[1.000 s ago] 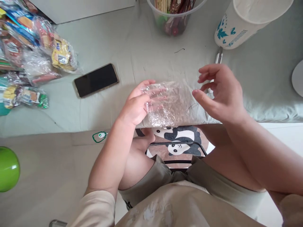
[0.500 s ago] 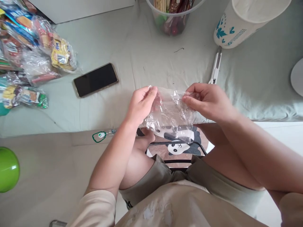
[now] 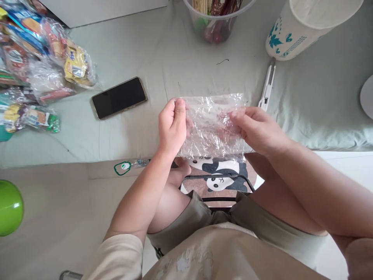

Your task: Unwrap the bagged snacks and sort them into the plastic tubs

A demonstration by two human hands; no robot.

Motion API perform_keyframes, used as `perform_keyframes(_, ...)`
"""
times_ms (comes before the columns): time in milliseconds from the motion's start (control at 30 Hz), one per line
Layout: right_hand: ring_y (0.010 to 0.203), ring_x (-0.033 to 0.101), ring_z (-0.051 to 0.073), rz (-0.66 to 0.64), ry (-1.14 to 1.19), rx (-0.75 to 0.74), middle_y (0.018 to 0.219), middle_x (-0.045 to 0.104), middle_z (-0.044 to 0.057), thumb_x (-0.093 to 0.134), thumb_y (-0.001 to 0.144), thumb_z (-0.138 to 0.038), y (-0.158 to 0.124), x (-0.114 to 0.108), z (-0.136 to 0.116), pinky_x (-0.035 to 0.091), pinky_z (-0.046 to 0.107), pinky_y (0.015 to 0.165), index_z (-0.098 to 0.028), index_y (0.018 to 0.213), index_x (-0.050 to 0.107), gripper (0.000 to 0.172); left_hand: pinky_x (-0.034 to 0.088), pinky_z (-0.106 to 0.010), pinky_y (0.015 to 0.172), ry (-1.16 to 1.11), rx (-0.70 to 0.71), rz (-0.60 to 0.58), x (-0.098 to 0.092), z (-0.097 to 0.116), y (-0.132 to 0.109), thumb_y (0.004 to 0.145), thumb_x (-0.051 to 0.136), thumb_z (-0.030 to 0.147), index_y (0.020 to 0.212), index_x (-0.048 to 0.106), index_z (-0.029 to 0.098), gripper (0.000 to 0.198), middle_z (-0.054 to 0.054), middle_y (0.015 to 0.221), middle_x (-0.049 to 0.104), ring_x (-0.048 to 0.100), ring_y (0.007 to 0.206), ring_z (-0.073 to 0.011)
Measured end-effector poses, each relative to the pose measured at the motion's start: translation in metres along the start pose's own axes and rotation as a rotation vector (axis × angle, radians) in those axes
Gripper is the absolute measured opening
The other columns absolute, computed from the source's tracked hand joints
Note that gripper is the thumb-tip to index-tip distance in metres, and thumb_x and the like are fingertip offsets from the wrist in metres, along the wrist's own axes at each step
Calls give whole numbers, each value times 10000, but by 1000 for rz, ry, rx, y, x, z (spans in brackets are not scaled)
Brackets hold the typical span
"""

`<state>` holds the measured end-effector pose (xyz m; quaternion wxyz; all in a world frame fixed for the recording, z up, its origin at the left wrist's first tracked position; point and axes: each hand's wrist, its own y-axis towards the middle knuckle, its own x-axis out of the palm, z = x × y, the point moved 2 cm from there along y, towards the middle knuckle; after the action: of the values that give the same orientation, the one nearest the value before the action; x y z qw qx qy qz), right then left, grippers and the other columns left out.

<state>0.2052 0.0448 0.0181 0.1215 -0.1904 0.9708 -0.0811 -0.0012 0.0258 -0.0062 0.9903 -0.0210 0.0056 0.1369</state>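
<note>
A clear, crinkled plastic bag (image 3: 214,134) is stretched between my two hands over the front edge of the cloth-covered surface. My left hand (image 3: 173,126) pinches its left side, thumb on top. On the right side, my right hand (image 3: 256,126) has its fingers closed on the film; some of its fingertips show through the clear plastic. The bag looks flat, and nothing shows inside it. Just behind my right hand lies a white utility knife (image 3: 267,87). A dark-screened phone (image 3: 119,98) rests to the left of my left hand.
Packaged snacks (image 3: 43,58) are piled at the far left. A clear plastic tub (image 3: 217,29) holding sticks and wrapped items stands at the back, with a white paper bucket (image 3: 300,35) to its right. Below the edge are a panda-print surface (image 3: 221,182) and a green round object (image 3: 10,208).
The bag has been spread out flatter and its top edge raised. My left hand has moved slightly up and left, while my right hand has shifted slightly inward along the film.
</note>
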Motion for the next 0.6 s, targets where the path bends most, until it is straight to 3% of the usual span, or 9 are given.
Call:
perform_keyframes(133, 453, 406, 77, 54, 81, 61, 504, 477, -9, 655, 866, -780, -2, -1, 1, 294, 267, 429, -201, 578, 592, 651, 238, -217, 338, -10, 53, 19, 0, -1, 0, 974, 590, 673, 797, 579, 228, 479, 77, 461, 451, 400, 322, -68)
perform_keyframes(300, 475, 426, 87, 161, 189, 38, 510, 496, -8, 688, 900, -692, 1, -3, 11, 283, 271, 452, -210, 571, 579, 594, 226, -244, 330, -56, 28, 32, 3, 1, -1, 973, 594, 676, 778, 606, 229, 488, 74, 443, 443, 351, 308, -73)
perform_keyframes(400, 520, 486, 97, 178, 300, 45, 574, 566, -9, 724, 874, -672, 2, -2, 12, 365, 265, 489, -224, 666, 641, 500, 220, -239, 347, -77, 25, 25, 3, -1, 1, 966, 551, 731, 787, 599, 222, 541, 78, 453, 399, 336, 315, -63)
perform_keyframes(467, 610, 585, 121, 122, 455, 91, 664, 630, -11, 806, 780, -679, 2, 0, 9, 474, 268, 564, -239, 727, 656, 468, 232, -229, 370, -77, 45, 56, 0, -6, 4, 976, 494, 758, 840, 602, 222, 564, 81, 476, 377, 347, 337, -60)
perform_keyframes(600, 830, 716, 189, -118, 685, 230, 818, 719, 0, 900, 644, -679, -2, 8, 3, 612, 331, 782, -257, 844, 717, 502, 270, -215, 413, -80, 69, 150, -9, -18, 10, 1021, 371, 757, 1033, 604, 238, 569, 82, 528, 372, 381, 383, -67)
